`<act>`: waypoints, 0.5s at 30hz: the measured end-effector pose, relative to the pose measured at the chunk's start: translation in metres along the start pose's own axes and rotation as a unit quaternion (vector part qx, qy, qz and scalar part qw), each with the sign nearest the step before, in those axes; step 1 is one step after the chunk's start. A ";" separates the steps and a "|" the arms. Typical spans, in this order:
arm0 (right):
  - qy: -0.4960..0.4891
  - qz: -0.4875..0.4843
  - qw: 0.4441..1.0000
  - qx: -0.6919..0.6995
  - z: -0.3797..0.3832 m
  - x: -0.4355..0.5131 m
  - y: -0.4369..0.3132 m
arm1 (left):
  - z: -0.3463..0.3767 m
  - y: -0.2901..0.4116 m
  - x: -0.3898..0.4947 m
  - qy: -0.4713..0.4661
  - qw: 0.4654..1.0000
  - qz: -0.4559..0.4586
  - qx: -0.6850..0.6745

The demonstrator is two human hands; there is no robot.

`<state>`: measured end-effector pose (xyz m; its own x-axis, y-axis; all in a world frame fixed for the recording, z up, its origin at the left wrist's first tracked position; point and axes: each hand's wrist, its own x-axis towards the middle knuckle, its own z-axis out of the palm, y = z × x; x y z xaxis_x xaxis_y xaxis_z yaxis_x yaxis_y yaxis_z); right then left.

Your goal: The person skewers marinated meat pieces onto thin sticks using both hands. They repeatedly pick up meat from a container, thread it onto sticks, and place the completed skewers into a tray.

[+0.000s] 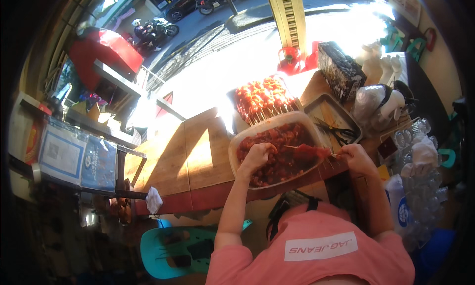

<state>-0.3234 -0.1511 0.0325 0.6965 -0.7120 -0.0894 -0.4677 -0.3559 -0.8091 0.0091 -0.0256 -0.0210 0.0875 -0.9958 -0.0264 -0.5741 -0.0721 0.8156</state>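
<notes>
A plastic tub (234, 162) of dark red marinated meat pieces (282, 136) stands at the table's edge before me. Over the left part of the tub, my left hand (258, 155) pinches a piece of meat, mostly hidden by the fingers. My right hand (357, 159), just past the tub's right rim, grips one end of a bamboo skewer (335, 155). Red meat (313, 151) is threaded along that skewer, and its bare tip points left toward my left hand. Behind the tub lies a thick stack of loaded meat skewers (263, 95), their sticks facing me.
Right of the tub, a metal tray (354, 116) holds black-handled scissors (336, 129). A black patterned box (339, 71) stands behind it. Clear plastic cups (419, 181) crowd the right side. A teal plastic chair (163, 253) is below the wooden table (200, 147); a motorcycle (157, 32) is outside.
</notes>
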 end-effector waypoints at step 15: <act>0.024 0.041 0.991 0.129 0.060 -0.028 -0.032 | 0.006 -0.027 0.004 0.196 0.729 -0.157 -0.636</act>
<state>-0.2949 -0.0836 0.0256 0.6329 -0.7618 -0.1379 -0.3629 -0.1346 -0.9220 0.0201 -0.0282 -0.0469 0.4220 -0.8304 -0.3639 0.7231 0.0662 0.6875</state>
